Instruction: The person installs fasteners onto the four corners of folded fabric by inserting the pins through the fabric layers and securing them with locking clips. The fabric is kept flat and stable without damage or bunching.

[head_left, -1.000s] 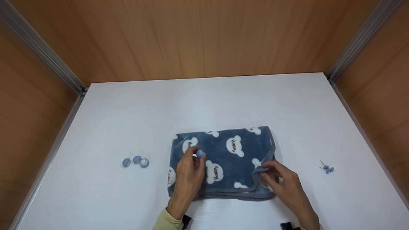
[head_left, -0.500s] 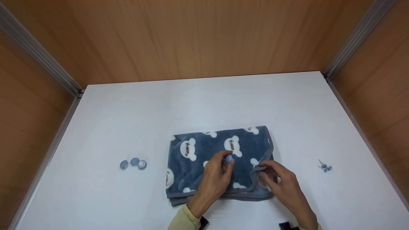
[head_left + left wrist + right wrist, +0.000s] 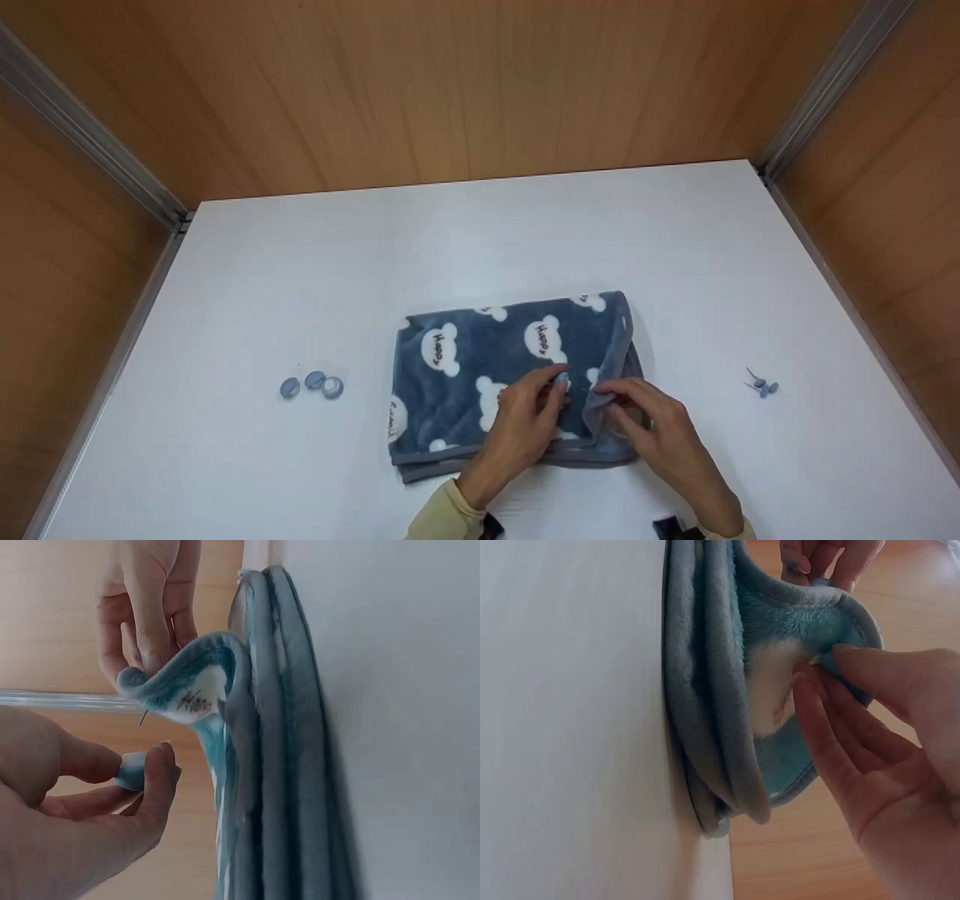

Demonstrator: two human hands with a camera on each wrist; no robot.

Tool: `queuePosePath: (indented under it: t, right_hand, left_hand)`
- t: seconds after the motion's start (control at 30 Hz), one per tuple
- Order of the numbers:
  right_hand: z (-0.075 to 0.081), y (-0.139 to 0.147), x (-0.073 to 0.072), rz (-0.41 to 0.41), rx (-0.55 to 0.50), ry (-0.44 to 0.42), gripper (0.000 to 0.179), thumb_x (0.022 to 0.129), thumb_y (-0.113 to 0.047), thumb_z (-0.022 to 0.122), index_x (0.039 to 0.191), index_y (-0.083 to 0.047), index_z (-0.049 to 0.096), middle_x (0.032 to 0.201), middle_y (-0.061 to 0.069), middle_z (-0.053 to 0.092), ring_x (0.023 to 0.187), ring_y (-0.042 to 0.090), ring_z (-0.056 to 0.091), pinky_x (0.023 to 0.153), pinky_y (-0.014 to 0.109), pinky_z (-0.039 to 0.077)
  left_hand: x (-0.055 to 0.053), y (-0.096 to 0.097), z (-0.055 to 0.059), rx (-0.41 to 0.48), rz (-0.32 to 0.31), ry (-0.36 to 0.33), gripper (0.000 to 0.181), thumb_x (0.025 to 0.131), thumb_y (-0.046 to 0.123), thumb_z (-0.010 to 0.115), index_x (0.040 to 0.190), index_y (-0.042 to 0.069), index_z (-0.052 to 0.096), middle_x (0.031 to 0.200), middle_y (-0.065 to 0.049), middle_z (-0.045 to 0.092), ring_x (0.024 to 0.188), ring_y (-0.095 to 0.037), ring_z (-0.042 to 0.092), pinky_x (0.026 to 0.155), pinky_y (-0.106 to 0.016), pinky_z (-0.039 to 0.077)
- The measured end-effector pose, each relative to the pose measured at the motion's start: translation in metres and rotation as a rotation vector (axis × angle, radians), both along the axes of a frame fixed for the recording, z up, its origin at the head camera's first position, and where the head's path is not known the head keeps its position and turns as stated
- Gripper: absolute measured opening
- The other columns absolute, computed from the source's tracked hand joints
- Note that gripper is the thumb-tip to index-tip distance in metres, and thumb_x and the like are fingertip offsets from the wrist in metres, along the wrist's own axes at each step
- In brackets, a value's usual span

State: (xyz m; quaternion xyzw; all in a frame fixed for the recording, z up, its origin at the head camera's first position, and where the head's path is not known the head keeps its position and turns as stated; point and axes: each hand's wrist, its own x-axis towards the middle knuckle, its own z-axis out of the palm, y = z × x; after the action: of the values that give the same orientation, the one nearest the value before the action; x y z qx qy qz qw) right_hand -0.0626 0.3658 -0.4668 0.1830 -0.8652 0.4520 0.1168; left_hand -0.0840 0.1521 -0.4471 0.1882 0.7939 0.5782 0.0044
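A folded blue blanket (image 3: 510, 330) with white bear heads lies before me. My left hand (image 3: 523, 420) hovers over its right half and pinches a small light-blue round cap (image 3: 131, 771) between thumb and fingers. My right hand (image 3: 667, 431) holds up the blanket's near right corner. Under that corner, in the right wrist view, its thumb and finger pinch a small blue pin head (image 3: 829, 662) against the cloth. A thin pin tip (image 3: 143, 718) pokes out of the cloth towards the cap, a short gap apart in the left wrist view.
Three similar blue caps (image 3: 315, 380) lie on the white table (image 3: 480, 240) to the left. Several blue-headed pins (image 3: 763, 386) lie in a small cluster at the right. Wooden panels (image 3: 465, 90) enclose the table at the back and sides.
My left hand has moved right across the blanket with the cap, close to the raised corner. My right hand keeps its hold and has shifted the corner slightly left.
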Motion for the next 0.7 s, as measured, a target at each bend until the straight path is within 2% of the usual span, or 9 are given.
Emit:
queuePosePath:
  t: [0.2, 0.5, 0.7]
  right_hand:
    - [-0.0004, -0.0007, 0.0001, 0.048, -0.011, 0.013, 0.044, 0.084, 0.015, 0.075, 0.117, -0.013, 0.072, 0.111, -0.009, 0.069, 0.094, 0.009, 0.067, 0.082, 0.016, 0.051]
    - [-0.0013, -0.0004, 0.0008, 0.063, -0.011, 0.018, 0.041, 0.086, 0.012, 0.075, 0.118, -0.014, 0.072, 0.111, -0.008, 0.07, 0.095, 0.009, 0.067, 0.082, 0.016, 0.051]
    - [-0.0016, -0.0012, 0.0013, 0.069, -0.014, 0.043, 0.043, 0.084, 0.013, 0.076, 0.117, -0.014, 0.072, 0.11, -0.006, 0.071, 0.095, 0.009, 0.068, 0.082, 0.016, 0.051]
  left_hand:
    - [0.0016, 0.0032, 0.0003, 0.001, -0.027, -0.043, 0.034, 0.11, 0.016, 0.051, 0.134, -0.004, 0.063, 0.097, -0.01, 0.07, 0.078, -0.017, 0.068, 0.067, -0.023, 0.052]
    - [0.0021, 0.0047, -0.0012, 0.0, -0.058, -0.077, 0.035, 0.109, 0.017, 0.052, 0.135, -0.005, 0.061, 0.102, -0.01, 0.071, 0.085, -0.014, 0.069, 0.073, -0.025, 0.055]
    - [0.0023, 0.0065, -0.0024, -0.041, -0.054, -0.023, 0.033, 0.106, 0.019, 0.059, 0.131, -0.001, 0.067, 0.105, -0.009, 0.071, 0.087, -0.009, 0.068, 0.075, -0.023, 0.055]
